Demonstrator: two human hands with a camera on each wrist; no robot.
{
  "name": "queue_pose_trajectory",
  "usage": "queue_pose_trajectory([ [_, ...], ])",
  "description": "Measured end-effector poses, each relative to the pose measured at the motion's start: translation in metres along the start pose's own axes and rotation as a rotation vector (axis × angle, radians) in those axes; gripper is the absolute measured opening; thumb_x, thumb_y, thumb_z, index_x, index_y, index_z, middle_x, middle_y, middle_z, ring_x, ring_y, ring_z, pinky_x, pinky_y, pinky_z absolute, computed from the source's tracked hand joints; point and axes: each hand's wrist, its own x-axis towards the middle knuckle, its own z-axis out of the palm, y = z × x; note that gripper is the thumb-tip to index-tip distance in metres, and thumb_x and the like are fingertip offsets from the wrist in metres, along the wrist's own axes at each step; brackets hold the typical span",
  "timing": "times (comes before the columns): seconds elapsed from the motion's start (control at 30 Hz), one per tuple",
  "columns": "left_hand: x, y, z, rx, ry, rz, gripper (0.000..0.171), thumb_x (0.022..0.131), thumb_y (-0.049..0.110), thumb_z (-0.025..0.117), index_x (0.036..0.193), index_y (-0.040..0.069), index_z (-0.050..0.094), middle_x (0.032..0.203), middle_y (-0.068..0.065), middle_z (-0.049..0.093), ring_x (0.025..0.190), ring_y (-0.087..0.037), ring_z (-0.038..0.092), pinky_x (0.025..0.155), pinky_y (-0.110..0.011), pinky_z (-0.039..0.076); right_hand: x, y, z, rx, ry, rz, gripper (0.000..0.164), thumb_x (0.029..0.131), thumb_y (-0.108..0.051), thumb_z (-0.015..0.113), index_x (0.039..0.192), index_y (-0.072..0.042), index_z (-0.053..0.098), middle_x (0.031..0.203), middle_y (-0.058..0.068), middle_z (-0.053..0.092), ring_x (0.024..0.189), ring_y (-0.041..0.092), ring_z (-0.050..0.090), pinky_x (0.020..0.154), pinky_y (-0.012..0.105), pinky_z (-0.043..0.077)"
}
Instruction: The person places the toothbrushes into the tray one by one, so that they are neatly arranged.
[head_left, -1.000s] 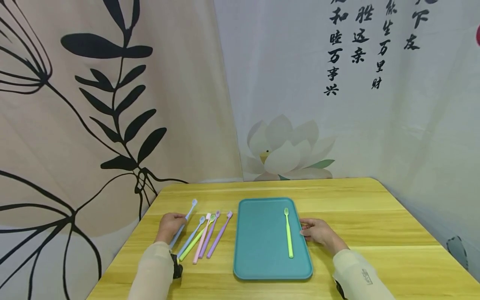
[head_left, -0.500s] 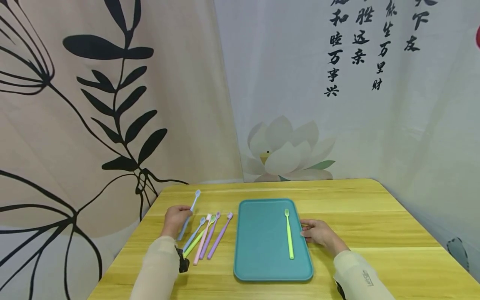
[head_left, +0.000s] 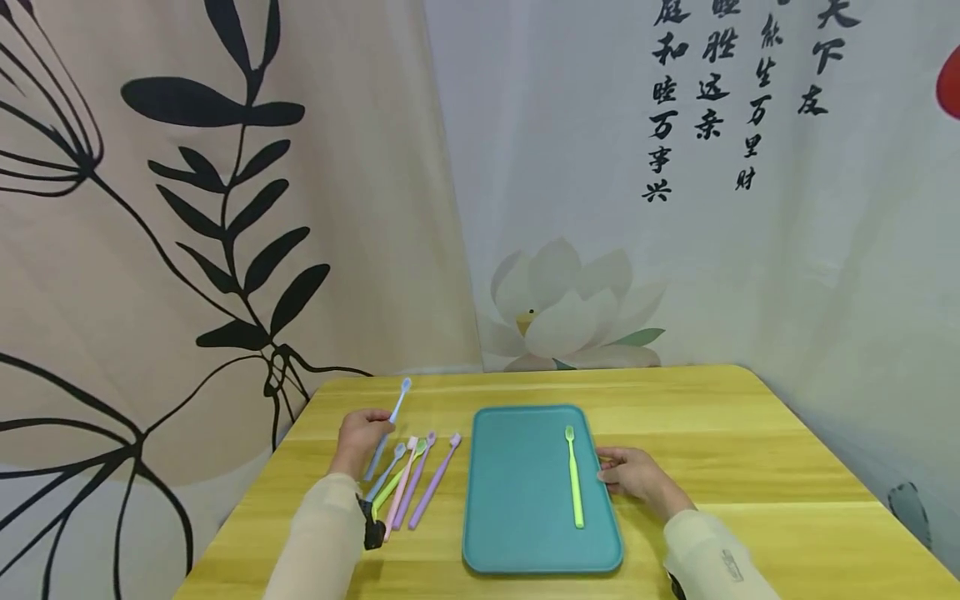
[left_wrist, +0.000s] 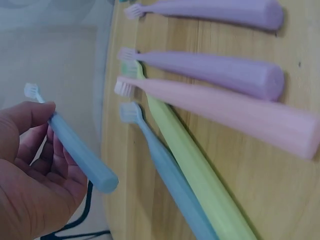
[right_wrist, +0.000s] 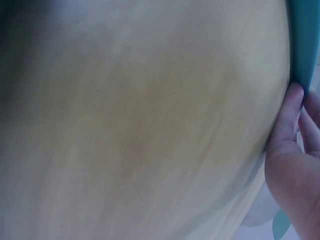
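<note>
My left hand (head_left: 363, 439) pinches a blue toothbrush (left_wrist: 80, 150) by the neck between thumb and fingers, with its white bristle head beyond the fingertips. In the left wrist view the brush is lifted beside the table. Another blue toothbrush (left_wrist: 170, 175), a green one (left_wrist: 192, 165), a pink one (left_wrist: 240, 107) and two purple toothbrushes (head_left: 435, 483) lie close together to its right. My right hand (head_left: 639, 479) holds the right edge of a teal tray (head_left: 517, 500) with thumb and fingers. On that tray lies a light green toothbrush (head_left: 575, 483).
Everything lies on a yellow wooden table (head_left: 750, 467). A printed curtain (head_left: 390, 208) hangs behind its far edge. In the left wrist view a dark cable (left_wrist: 82, 215) shows below the table edge.
My left hand has lifted the blue toothbrush and carried it forward and to the right, past the other brushes. The right hand stays at the tray edge. The head view has tilted slightly.
</note>
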Motion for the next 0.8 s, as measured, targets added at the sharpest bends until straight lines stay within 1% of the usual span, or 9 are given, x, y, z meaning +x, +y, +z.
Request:
queue_pose_trajectory([
  [0.1, -0.003, 0.002, 0.004, -0.03, -0.013, -0.005, 0.03, 0.092, 0.004, 0.064, 0.119, -0.007, 0.066, 0.121, -0.025, 0.063, 0.11, -0.037, 0.058, 0.093, -0.048, 0.047, -0.002, 0.002, 0.001, 0.005, 0.005, 0.011, 0.051, 0.089, 0.011, 0.063, 0.137, 0.012, 0.049, 0.106, 0.018, 0.059, 0.09, 0.021, 0.06, 0.076, 0.035, 0.057],
  [0.2, -0.006, 0.004, 0.008, -0.061, -0.012, -0.002, 0.029, 0.091, 0.003, 0.065, 0.118, -0.008, 0.067, 0.118, -0.024, 0.064, 0.107, -0.035, 0.06, 0.09, -0.044, 0.049, -0.002, 0.003, 0.003, 0.016, 0.008, 0.009, 0.05, 0.088, 0.012, 0.063, 0.137, 0.012, 0.05, 0.106, 0.018, 0.059, 0.09, 0.021, 0.061, 0.076, 0.036, 0.057],
  [0.33, -0.009, 0.009, 0.014, -0.074, -0.008, 0.007, 0.027, 0.09, 0.002, 0.066, 0.116, -0.008, 0.067, 0.112, -0.022, 0.066, 0.101, -0.031, 0.061, 0.085, -0.04, 0.05, -0.001, 0.003, 0.005, 0.026, 0.003, 0.003, 0.05, 0.088, 0.012, 0.064, 0.137, 0.012, 0.05, 0.107, 0.019, 0.059, 0.089, 0.022, 0.062, 0.077, 0.036, 0.057],
  [0.4, -0.011, 0.011, 0.017, -0.09, -0.016, 0.008, 0.027, 0.091, 0.002, 0.066, 0.116, -0.008, 0.067, 0.111, -0.022, 0.066, 0.1, -0.03, 0.061, 0.086, -0.042, 0.05, 0.0, 0.004, 0.005, 0.025, 0.002, 0.005, 0.05, 0.088, 0.011, 0.064, 0.137, 0.012, 0.05, 0.106, 0.018, 0.059, 0.089, 0.021, 0.062, 0.076, 0.036, 0.057],
  [0.57, -0.01, 0.019, 0.025, -0.162, -0.039, -0.023, 0.029, 0.093, 0.003, 0.064, 0.12, -0.006, 0.066, 0.113, -0.02, 0.064, 0.104, -0.033, 0.059, 0.091, -0.049, 0.049, 0.001, 0.003, 0.003, 0.012, 0.008, 0.004, 0.05, 0.089, 0.01, 0.064, 0.137, 0.011, 0.051, 0.105, 0.017, 0.058, 0.089, 0.021, 0.061, 0.076, 0.035, 0.056],
  [0.67, -0.009, 0.025, 0.031, -0.184, -0.035, -0.026, 0.029, 0.092, 0.002, 0.066, 0.12, -0.005, 0.066, 0.111, -0.019, 0.065, 0.103, -0.031, 0.06, 0.088, -0.045, 0.05, 0.002, 0.002, 0.002, 0.001, 0.013, 0.005, 0.05, 0.089, 0.009, 0.065, 0.137, 0.01, 0.051, 0.105, 0.017, 0.058, 0.089, 0.02, 0.06, 0.076, 0.034, 0.056],
  [0.8, -0.009, 0.031, 0.039, -0.225, -0.03, -0.024, 0.029, 0.09, 0.001, 0.067, 0.119, -0.006, 0.067, 0.109, -0.018, 0.067, 0.096, -0.026, 0.062, 0.079, -0.036, 0.052, 0.003, 0.002, 0.0, -0.004, 0.012, 0.007, 0.051, 0.089, 0.008, 0.065, 0.137, 0.01, 0.051, 0.106, 0.016, 0.059, 0.089, 0.02, 0.059, 0.075, 0.033, 0.056],
])
